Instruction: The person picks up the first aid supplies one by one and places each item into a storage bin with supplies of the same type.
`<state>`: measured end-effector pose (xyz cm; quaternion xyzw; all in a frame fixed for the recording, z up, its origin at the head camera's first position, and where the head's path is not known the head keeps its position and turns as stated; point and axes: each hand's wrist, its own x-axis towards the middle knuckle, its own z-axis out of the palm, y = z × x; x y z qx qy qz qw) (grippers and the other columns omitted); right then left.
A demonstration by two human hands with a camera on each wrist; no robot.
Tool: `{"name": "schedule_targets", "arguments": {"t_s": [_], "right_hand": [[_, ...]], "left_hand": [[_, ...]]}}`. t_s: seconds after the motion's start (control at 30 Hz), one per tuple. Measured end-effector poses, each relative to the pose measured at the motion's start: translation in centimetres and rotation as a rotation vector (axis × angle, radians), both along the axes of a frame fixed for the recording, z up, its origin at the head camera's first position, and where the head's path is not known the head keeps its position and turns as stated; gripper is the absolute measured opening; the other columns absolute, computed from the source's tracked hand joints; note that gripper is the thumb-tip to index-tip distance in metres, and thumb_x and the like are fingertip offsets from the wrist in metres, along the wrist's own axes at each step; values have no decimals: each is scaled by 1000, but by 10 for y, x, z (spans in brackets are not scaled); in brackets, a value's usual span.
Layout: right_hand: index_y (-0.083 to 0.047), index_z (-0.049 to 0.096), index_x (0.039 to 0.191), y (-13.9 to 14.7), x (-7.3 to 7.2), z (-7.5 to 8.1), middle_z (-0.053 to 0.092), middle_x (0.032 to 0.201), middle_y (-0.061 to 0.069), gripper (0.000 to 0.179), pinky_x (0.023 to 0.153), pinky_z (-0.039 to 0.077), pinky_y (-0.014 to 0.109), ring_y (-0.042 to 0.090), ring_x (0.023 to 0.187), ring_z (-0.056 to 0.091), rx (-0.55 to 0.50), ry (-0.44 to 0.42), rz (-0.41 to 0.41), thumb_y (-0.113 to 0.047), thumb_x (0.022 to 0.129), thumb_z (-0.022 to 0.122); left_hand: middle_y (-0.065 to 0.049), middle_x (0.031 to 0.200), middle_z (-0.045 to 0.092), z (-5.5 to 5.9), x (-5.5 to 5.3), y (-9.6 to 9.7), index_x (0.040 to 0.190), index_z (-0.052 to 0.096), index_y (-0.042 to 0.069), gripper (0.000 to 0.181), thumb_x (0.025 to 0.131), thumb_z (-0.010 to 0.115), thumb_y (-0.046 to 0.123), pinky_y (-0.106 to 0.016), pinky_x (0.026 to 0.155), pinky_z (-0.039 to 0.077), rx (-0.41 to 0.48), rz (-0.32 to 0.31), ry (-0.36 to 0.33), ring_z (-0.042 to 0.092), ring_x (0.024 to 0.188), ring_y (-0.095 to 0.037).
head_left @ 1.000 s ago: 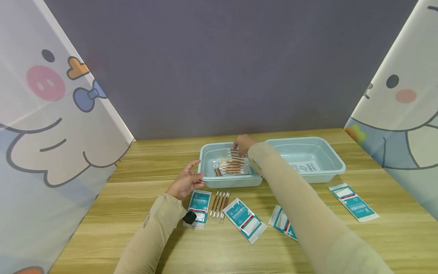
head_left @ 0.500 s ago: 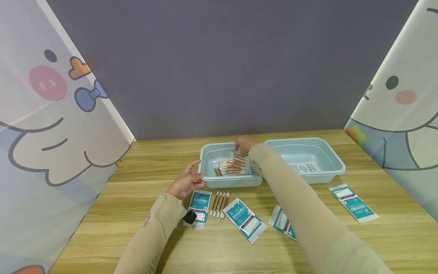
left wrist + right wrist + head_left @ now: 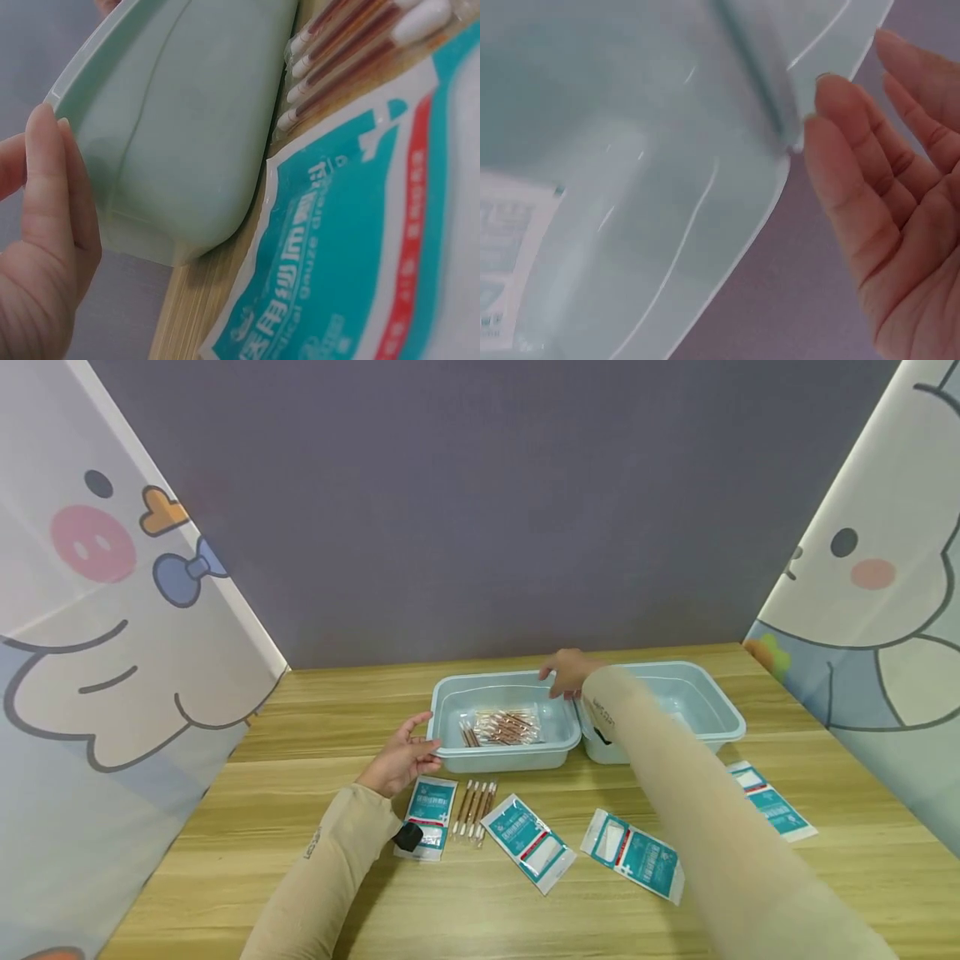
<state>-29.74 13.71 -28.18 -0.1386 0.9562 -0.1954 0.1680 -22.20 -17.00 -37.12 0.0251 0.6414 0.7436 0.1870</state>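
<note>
My left hand (image 3: 397, 764) rests its nearly straight fingers against the left end of a pale blue plastic basin (image 3: 498, 761). In the left wrist view, fingertips touch the basin's rim. Inside this basin lie packs of brown-stemmed, white-tipped cotton swabs (image 3: 507, 727). My right hand (image 3: 572, 672) is over the spot where this basin meets a second pale blue basin (image 3: 701, 677). In the right wrist view its fingers curve loosely beside a rim, with nothing between them. A printed white packet (image 3: 510, 259) lies in the second basin, mostly behind my right sleeve in the head view.
Gauze dressing packets (image 3: 528, 843) lie in front of the basins, another packet (image 3: 636, 856) to their right and one (image 3: 772, 802) partly behind my sleeve. A swab pack (image 3: 472, 810) lies beside the left packet (image 3: 426, 817). A dark panel (image 3: 510, 510) stands behind the table.
My right hand has moved right, off the swab packs to the meeting rims of the two basins. The swab packs now lie bunched in the left basin. My left hand stays at the rim.
</note>
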Motion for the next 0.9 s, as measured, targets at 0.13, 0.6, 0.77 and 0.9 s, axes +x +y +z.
{"name": "schedule_targets", "arguments": {"t_s": [0.13,0.6,0.77,0.9], "right_hand": [[0,58,127,15,4,-1,60,83,10,41,59,55,30,15,63,56,-66,-30,16,-3,87,68],[-10,70,108,-36,85,-23,61,75,-7,22,59,46,21,4,64,49,-96,309,675,-5,87,68],[-10,71,107,-52,97,-40,70,97,-1,25,75,52,20,7,84,63,2,396,830,1,85,66],[-13,70,109,-61,100,-51,68,109,-2,25,86,51,21,10,100,63,61,426,876,-2,86,68]], "left_hand": [[-8,85,49,-1,0,1,152,14,10,65,98,46,-5,-18,58,55,10,-3,-1,59,60,-10],[-7,84,50,1,2,-2,151,16,10,63,98,46,-6,-18,58,55,19,10,7,59,61,-10],[-7,84,49,0,2,2,151,16,9,63,98,46,-6,-18,59,55,18,9,8,59,61,-10],[-7,84,49,-1,3,2,151,16,9,63,98,46,-6,-18,58,55,23,15,16,59,61,-10]]}}
